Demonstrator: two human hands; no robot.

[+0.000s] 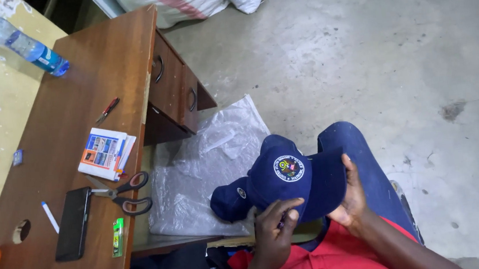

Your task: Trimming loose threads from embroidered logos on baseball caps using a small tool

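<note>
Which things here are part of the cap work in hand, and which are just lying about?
In hand:
navy cap, held by left hand and right hand
second navy cap beneath it
clear plastic sheet

Lying about:
scissors, black phone, green lighter, water bottle, booklets, all on the wooden desk

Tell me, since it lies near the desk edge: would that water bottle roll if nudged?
Probably. The water bottle lies on its side on the wooden desk, so its round body would likely roll. It looks like thin clear plastic, probably light and easy to dent.
</note>
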